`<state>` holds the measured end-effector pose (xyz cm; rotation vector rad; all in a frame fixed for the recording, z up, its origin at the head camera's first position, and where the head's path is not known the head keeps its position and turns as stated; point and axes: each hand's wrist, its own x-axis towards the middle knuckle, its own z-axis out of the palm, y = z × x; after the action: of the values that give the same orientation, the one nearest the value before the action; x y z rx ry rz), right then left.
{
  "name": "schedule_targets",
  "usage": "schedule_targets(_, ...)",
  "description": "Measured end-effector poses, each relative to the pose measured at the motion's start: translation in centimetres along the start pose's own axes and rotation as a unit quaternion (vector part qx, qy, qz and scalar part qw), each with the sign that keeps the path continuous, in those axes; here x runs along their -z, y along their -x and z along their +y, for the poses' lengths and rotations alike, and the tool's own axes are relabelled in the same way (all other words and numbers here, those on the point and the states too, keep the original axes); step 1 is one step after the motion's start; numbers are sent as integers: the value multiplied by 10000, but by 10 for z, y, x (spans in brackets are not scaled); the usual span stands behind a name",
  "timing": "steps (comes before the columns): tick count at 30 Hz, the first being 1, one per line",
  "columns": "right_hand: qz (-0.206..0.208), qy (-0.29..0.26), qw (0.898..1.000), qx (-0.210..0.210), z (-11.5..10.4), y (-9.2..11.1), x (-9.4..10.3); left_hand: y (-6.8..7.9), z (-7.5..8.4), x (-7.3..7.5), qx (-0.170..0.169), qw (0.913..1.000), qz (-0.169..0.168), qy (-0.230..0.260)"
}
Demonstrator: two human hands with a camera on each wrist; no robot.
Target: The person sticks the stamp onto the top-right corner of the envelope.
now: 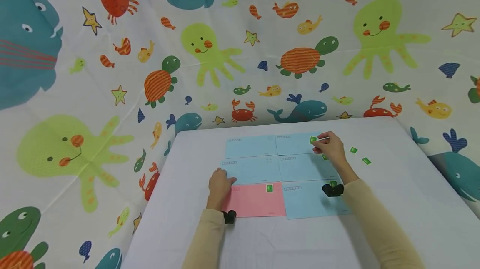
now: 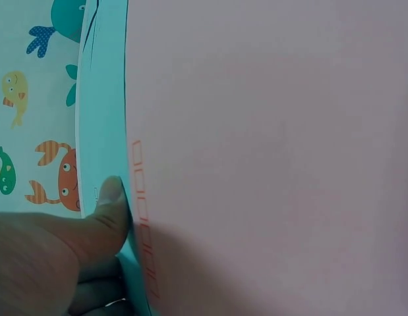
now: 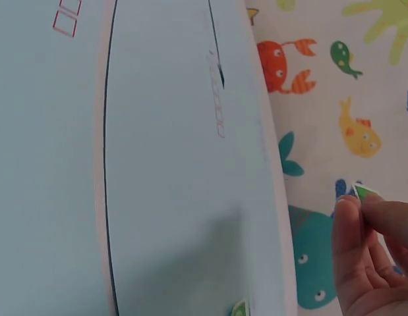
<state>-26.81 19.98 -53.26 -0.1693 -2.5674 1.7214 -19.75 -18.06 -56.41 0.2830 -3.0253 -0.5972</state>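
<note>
My right hand (image 1: 331, 149) pinches a small green stamp (image 1: 313, 140) between thumb and fingertips, above the top right blue envelope (image 1: 292, 144). In the right wrist view a green corner of that stamp (image 3: 365, 191) shows past the fingertips. My left hand (image 1: 220, 185) rests at the left edge of the middle left blue envelope (image 1: 251, 171), by the top corner of the pink envelope (image 1: 255, 206). The left wrist view shows its thumb (image 2: 113, 197) lying on blue paper beside the pink one. The pink envelope bears a green stamp (image 1: 269, 188) at its top right.
Two loose stamps, one nearer (image 1: 366, 161) and one farther (image 1: 353, 150), lie on the white table (image 1: 397, 202) right of the envelopes. Stamps show on the middle right (image 1: 303, 169) and bottom right (image 1: 307, 204) blue envelopes, partly behind my right arm. A sea-animal curtain (image 1: 262, 31) hangs behind.
</note>
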Motion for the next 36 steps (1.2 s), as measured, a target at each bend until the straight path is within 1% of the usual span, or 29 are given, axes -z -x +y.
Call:
schedule_targets(7,-153,97,9998,-86,-11,-6,-38,-2,-2,0,14,10000,-35,34)
schedule_targets(10,-207,181,9996,-20,-14,-6,-52,-2,-1,0,-2,10000,-5,81)
schedule_targets(14,-356,301,9989,104,-19,-5,-70,-1,-1,2,-2,9999,27,117)
schedule_targets(20,-553,278,9980,111,-25,-1,-94,-1,-2,0,-2,9998,94,180)
schedule_targets(25,-648,394,9971,84,-27,2,-115,-2,-4,-3,-5,9995,141,270)
schedule_targets(28,-741,356,9966,41,-27,3,-127,-2,-5,-4,28,9996,129,262)
schedule_targets(32,-872,368,9955,41,-26,5,-142,-1,-4,-4,21,9995,164,284)
schedule_targets(36,-970,536,9937,141,-26,9,-154,1,-3,-1,-51,9993,270,263)
